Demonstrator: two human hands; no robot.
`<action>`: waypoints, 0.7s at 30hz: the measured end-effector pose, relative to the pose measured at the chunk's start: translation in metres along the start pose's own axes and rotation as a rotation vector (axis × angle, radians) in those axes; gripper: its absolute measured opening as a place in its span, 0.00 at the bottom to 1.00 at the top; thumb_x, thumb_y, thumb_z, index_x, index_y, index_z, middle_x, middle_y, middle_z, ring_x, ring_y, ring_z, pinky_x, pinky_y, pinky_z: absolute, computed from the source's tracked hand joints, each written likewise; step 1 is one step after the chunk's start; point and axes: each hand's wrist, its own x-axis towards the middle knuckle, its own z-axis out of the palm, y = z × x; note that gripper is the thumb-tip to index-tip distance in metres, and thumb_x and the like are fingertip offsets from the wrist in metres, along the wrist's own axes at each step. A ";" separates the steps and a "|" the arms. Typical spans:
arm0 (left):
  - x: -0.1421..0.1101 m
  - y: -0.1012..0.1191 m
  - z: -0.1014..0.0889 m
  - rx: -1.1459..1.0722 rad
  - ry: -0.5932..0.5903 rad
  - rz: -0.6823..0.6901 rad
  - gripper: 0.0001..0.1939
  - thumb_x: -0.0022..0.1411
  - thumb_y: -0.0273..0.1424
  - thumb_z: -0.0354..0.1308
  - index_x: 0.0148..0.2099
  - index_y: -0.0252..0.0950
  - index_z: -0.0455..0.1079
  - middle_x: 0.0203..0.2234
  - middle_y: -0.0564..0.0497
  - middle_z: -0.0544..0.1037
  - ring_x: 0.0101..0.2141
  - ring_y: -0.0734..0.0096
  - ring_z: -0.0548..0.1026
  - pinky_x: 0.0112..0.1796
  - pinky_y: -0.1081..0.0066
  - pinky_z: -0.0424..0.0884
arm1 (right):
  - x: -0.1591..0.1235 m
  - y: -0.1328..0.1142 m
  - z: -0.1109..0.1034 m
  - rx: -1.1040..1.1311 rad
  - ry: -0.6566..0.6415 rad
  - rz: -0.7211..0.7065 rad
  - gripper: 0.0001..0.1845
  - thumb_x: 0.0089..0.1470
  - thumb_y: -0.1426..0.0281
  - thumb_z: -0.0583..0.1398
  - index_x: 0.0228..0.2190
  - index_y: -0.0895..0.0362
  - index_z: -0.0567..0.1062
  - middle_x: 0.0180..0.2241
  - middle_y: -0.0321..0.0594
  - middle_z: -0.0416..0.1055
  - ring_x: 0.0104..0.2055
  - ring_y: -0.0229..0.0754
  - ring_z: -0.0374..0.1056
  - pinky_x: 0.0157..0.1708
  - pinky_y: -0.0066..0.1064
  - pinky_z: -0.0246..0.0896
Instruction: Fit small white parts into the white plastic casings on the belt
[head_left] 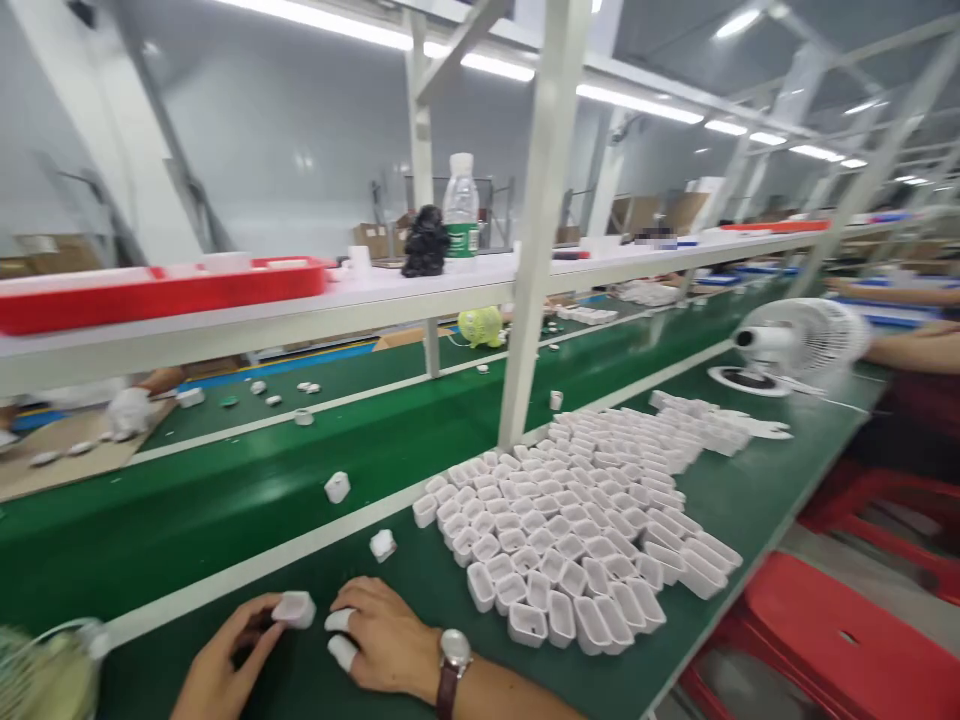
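My left hand (221, 665) is at the bottom edge, its fingers closed on a small white plastic case (294, 608) held just above the green table (750, 500). My right hand (386, 640) lies knuckles up beside it, a few centimetres from the case. Its fingers are stretched toward the case with white finger cots (341, 635) on two tips and nothing in them. A wristwatch (454, 650) is on that wrist. A big patch of several identical white cases (577, 530) stands in rows to the right of my right hand.
A green conveyor belt (225, 510) runs behind my hands; two loose cases (337, 487) lie near it. A white post (536, 260) holds a shelf with a red tray (165, 290) and a bottle (460, 215). A desk fan (802, 345), a co-worker's arm (911, 350) and red stools (825, 620) are on the right.
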 end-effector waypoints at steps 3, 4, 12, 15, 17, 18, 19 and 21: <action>-0.007 -0.005 0.006 -0.214 0.047 -0.121 0.28 0.61 0.54 0.62 0.54 0.39 0.72 0.45 0.43 0.84 0.43 0.53 0.85 0.44 0.59 0.83 | 0.004 -0.004 -0.003 0.126 0.102 -0.004 0.12 0.63 0.73 0.61 0.48 0.56 0.76 0.49 0.44 0.78 0.57 0.47 0.71 0.60 0.39 0.66; -0.009 -0.006 0.008 -0.243 0.065 -0.141 0.28 0.62 0.52 0.61 0.55 0.39 0.71 0.46 0.42 0.83 0.43 0.54 0.84 0.45 0.59 0.82 | 0.005 -0.005 -0.005 0.160 0.121 -0.008 0.14 0.63 0.75 0.59 0.50 0.54 0.76 0.50 0.45 0.78 0.58 0.47 0.70 0.60 0.41 0.66; -0.017 0.004 0.009 -0.279 0.088 -0.163 0.18 0.66 0.45 0.59 0.50 0.38 0.73 0.42 0.44 0.82 0.42 0.59 0.81 0.43 0.62 0.78 | 0.016 0.001 -0.009 0.196 0.225 0.001 0.18 0.67 0.76 0.55 0.55 0.53 0.74 0.49 0.48 0.78 0.54 0.48 0.74 0.57 0.47 0.72; -0.015 0.010 0.006 -0.285 0.073 -0.161 0.16 0.66 0.46 0.59 0.42 0.38 0.75 0.35 0.47 0.82 0.37 0.62 0.80 0.40 0.65 0.75 | 0.015 0.006 -0.007 0.133 0.232 -0.025 0.17 0.68 0.73 0.55 0.55 0.52 0.75 0.49 0.48 0.78 0.54 0.48 0.75 0.57 0.45 0.73; -0.014 0.011 0.004 -0.313 0.056 -0.175 0.17 0.66 0.47 0.60 0.37 0.38 0.75 0.31 0.49 0.81 0.33 0.65 0.78 0.37 0.68 0.73 | 0.015 0.008 -0.006 0.092 0.218 -0.066 0.17 0.68 0.72 0.55 0.55 0.52 0.75 0.50 0.47 0.78 0.54 0.48 0.75 0.57 0.44 0.73; -0.013 0.010 0.003 -0.334 0.044 -0.187 0.18 0.65 0.47 0.60 0.34 0.37 0.74 0.29 0.50 0.80 0.31 0.66 0.77 0.35 0.69 0.72 | 0.015 0.009 -0.005 0.080 0.202 -0.092 0.17 0.68 0.72 0.55 0.55 0.52 0.75 0.50 0.47 0.79 0.54 0.48 0.75 0.57 0.44 0.73; -0.012 0.010 0.003 -0.356 0.036 -0.201 0.20 0.65 0.48 0.61 0.32 0.37 0.74 0.26 0.51 0.79 0.29 0.67 0.76 0.33 0.70 0.70 | 0.014 0.010 -0.005 0.070 0.182 -0.121 0.18 0.69 0.71 0.54 0.56 0.52 0.75 0.50 0.47 0.79 0.55 0.49 0.75 0.57 0.43 0.74; -0.011 0.009 0.002 -0.393 0.039 -0.223 0.23 0.66 0.50 0.59 0.28 0.37 0.72 0.21 0.52 0.76 0.25 0.69 0.73 0.30 0.71 0.68 | 0.012 0.011 -0.002 0.055 0.138 -0.163 0.19 0.69 0.70 0.54 0.57 0.52 0.74 0.51 0.47 0.78 0.55 0.50 0.75 0.56 0.43 0.74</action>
